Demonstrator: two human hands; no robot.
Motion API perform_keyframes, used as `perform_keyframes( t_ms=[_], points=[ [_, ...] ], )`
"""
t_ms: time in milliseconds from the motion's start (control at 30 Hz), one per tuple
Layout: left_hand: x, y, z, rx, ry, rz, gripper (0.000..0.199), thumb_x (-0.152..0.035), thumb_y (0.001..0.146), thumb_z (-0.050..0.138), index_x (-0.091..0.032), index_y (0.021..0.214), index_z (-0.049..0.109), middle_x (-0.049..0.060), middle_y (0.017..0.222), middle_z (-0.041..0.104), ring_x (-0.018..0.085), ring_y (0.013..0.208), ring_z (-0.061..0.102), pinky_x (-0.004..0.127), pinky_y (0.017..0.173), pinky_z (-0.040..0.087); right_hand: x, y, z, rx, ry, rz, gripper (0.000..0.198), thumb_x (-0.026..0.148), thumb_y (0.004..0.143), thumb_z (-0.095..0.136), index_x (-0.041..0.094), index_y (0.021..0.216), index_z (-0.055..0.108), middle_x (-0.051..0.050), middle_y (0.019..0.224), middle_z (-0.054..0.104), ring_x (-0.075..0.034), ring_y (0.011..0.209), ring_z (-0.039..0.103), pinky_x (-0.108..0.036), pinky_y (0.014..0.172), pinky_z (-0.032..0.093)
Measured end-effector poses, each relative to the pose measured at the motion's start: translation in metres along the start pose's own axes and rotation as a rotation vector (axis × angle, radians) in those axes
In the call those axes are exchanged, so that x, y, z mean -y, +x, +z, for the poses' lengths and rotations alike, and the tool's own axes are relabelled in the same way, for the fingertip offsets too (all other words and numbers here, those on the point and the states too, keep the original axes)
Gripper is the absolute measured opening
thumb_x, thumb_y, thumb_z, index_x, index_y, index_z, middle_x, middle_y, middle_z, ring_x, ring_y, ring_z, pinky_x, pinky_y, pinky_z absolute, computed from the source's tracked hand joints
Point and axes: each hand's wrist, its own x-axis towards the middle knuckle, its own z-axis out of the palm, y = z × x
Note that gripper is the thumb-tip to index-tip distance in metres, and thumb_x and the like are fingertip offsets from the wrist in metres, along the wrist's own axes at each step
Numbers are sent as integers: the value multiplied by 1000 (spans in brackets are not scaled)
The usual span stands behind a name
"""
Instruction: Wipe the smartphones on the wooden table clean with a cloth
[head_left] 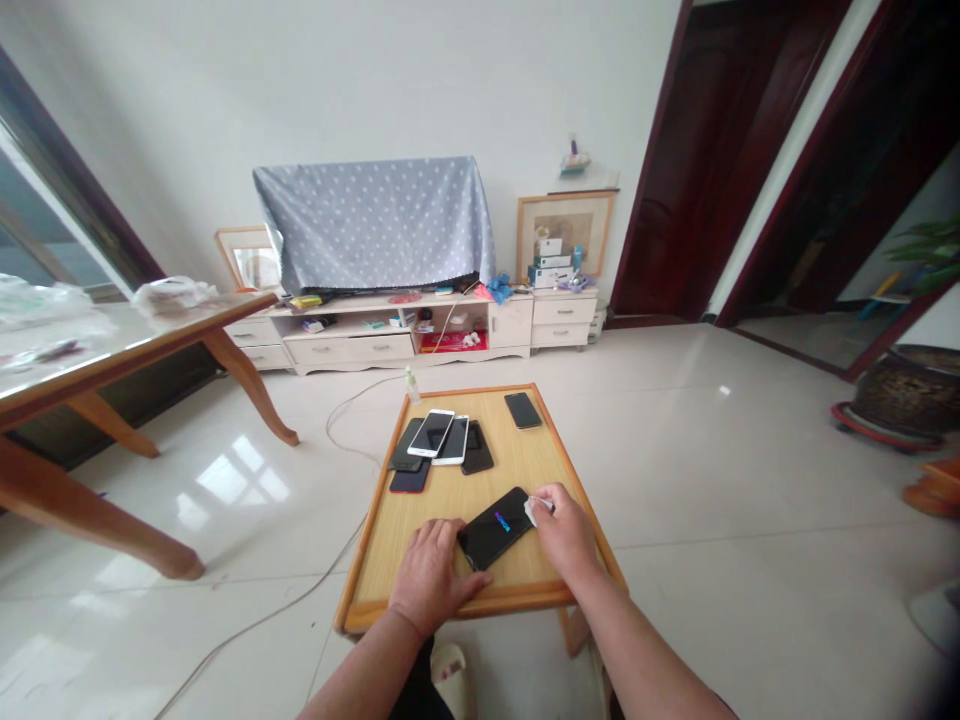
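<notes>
A black smartphone [495,530] lies slanted on the small wooden table [540,480], its screen lit with a coloured HONOR logo. My left hand [431,570] holds the phone's near left end, thumb along the lower edge and fingers at the upper left. In my right hand [566,535] a small white wipe [536,508] is pinched, pressed against the phone's right end. Beyond my hands several phones are grouped, among them a white phone [432,433] resting partly on others. Another dark phone [523,410] lies alone toward the far right corner.
A small clear bottle [412,385] stands at the table's far left corner. To the left is a larger wooden table [247,310] with plastic bags on it. A white cabinet [510,325] runs along the wall. A cable [292,610] crosses the tiled floor.
</notes>
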Motion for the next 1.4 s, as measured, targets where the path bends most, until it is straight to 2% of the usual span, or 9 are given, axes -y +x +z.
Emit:
perform_keyframes(
  t_ms=[133, 300, 467, 633, 733, 933, 1133, 1233, 1400],
  points=[
    [-2, 1, -2, -24, 23, 0, 67, -53, 64, 79, -23, 118, 54, 8, 117, 62, 28, 111, 55, 44, 99, 40, -5, 6, 2, 5, 53, -9, 20, 40, 86, 52, 24, 88, 64, 0, 78, 68, -18, 70, 61, -26, 64, 40],
    [-5, 1, -6, -6, 40, 33, 54, -44, 70, 74, -23, 116, 54, 7, 110, 63, 28, 107, 56, 45, 98, 40, -5, 7, 6, -37, 27, -126, 15, 32, 84, 54, 23, 80, 65, -3, 84, 66, -18, 77, 60, -27, 71, 42],
    [-3, 1, -5, -5, 30, 35, 58, -45, 69, 75, -23, 118, 53, 8, 113, 63, 29, 108, 56, 45, 98, 40, -4, 4, 7, 105, 26, -233, 20, 22, 86, 51, 23, 85, 71, -4, 91, 67, -17, 86, 63, -26, 79, 44],
    [0, 0, -1, -7, 24, 34, 60, -46, 68, 76, -24, 118, 53, 8, 113, 63, 28, 108, 56, 44, 98, 40, -2, 9, 2, 110, -73, -191, 18, 20, 86, 53, 23, 89, 71, -4, 94, 66, -16, 88, 62, -25, 80, 44],
    [0, 0, -1, -1, 24, 29, 59, -46, 68, 76, -24, 118, 53, 7, 110, 63, 28, 106, 56, 43, 96, 40, 10, -5, 6, 134, -152, -205, 19, 20, 89, 51, 23, 83, 68, -3, 91, 64, -15, 82, 61, -24, 76, 42],
    [-1, 1, -3, 12, 27, 19, 54, -46, 70, 74, -24, 115, 54, 6, 107, 63, 27, 104, 56, 41, 94, 40, 35, -57, 22, 343, -194, -437, 21, 19, 93, 48, 24, 92, 68, -3, 92, 62, -15, 80, 60, -24, 71, 40],
    [-2, 1, -7, 39, 16, 36, 55, -48, 70, 75, -25, 115, 55, 6, 106, 64, 26, 102, 56, 40, 93, 40, 15, -19, 9, 162, -239, -324, 19, 20, 91, 52, 23, 86, 70, -6, 101, 62, -19, 97, 56, -27, 84, 43],
    [-1, 0, -7, 32, 11, 37, 57, -50, 68, 77, -25, 114, 56, 6, 106, 64, 27, 102, 57, 41, 92, 40, 12, -6, 7, 128, -222, -294, 18, 19, 90, 51, 22, 85, 69, -6, 99, 62, -20, 97, 56, -30, 86, 44],
    [1, -1, -4, 5, 2, 36, 61, -51, 68, 76, -24, 118, 54, 8, 110, 65, 28, 104, 58, 42, 93, 41, 30, -43, 21, 245, -164, -402, 24, 15, 91, 47, 23, 103, 66, -6, 99, 62, -20, 95, 57, -29, 85, 45]
  ],
)
